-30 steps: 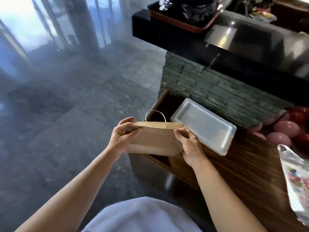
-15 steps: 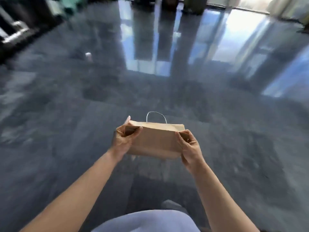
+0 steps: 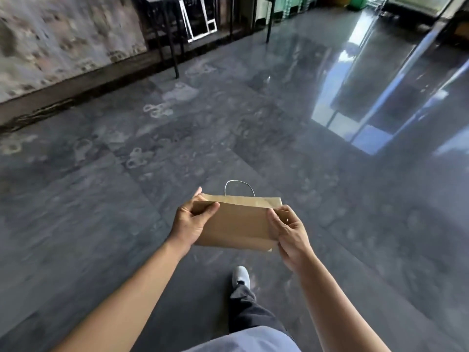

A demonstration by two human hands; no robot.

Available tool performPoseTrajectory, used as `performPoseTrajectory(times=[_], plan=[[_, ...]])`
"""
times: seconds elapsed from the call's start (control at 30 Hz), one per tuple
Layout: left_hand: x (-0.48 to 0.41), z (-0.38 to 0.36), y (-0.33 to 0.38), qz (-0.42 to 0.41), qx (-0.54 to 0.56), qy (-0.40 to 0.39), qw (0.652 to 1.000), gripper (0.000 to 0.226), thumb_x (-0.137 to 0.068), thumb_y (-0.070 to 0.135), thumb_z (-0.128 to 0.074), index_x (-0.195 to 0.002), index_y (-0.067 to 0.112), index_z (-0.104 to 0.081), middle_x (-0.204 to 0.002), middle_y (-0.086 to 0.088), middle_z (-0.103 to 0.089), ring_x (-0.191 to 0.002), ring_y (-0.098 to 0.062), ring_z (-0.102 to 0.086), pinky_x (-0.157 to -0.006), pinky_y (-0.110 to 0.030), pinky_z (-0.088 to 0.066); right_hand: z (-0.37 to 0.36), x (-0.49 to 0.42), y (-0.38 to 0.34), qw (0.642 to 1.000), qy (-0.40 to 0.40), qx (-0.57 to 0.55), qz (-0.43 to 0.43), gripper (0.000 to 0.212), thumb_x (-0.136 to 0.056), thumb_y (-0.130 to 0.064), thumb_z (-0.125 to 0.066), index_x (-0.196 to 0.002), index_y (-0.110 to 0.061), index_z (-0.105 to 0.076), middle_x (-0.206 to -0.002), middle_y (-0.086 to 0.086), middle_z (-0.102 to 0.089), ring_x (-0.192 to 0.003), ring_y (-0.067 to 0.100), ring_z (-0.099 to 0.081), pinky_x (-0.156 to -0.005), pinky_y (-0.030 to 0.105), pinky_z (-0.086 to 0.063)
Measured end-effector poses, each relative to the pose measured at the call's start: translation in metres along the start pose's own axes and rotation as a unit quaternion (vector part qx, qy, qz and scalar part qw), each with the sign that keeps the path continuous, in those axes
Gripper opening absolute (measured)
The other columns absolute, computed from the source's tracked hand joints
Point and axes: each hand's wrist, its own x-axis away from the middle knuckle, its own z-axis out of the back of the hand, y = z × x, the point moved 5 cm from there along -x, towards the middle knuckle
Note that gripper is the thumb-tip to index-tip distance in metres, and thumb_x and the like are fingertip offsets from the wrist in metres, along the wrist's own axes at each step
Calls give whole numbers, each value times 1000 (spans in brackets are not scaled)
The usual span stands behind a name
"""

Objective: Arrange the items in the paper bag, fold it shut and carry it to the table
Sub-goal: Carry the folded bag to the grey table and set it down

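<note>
Brown paper, folded over at the top: the bag (image 3: 237,224) is in the air in front of the person, above the dark floor (image 3: 101,174), with its wire handle (image 3: 239,187) standing up behind the fold. The left hand (image 3: 189,222) pinches the left end of the fold, thumb on top. The right hand (image 3: 289,229) pinches the right end in the same way. The step in hand seems to be the carrying. To do it well, both pinches should hold the fold flat and the bag level, so the items inside do not slide. A foot (image 3: 241,276) is stepping forward. Table legs (image 3: 175,47) show far ahead, maybe the goal.
</note>
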Motion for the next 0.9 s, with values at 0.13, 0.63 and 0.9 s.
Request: performPoseTrajectory(times=[0.13, 0.63, 0.9], plan=[[-98, -29, 36, -19, 11, 17, 1000, 18, -82, 11, -75, -69, 17, -64, -152, -3, -42, -128, -5, -47, -107, -28, -31, 3, -100, -58, 1000, -6, 4, 11, 21, -89, -23, -66, -69, -23, -59, -68, -2, -56, -60, 13, -50, -50, 25, -42], [-511, 4, 99, -55, 76, 115, 989, 18, -76, 17, -78, -62, 27, -73, -110, 34, -56, -139, -4, -36, -113, -31, -28, -124, -537, -188, 991, -109, 58, 58, 20, -88, -22, -68, -68, -19, -70, -160, -4, -18, -139, -11, -18, -94, 23, -39], [-783, -7, 187, -67, 42, 74, 994, 15, -65, 40, -79, -67, 27, -74, -148, 6, -42, -136, 3, -37, -103, -22, -30, -175, -782, -307, 989, -93, 69, 91, 21, -75, -40, -75, -73, -20, -72, -161, -10, -13, -129, -22, -22, -89, 24, -40]])
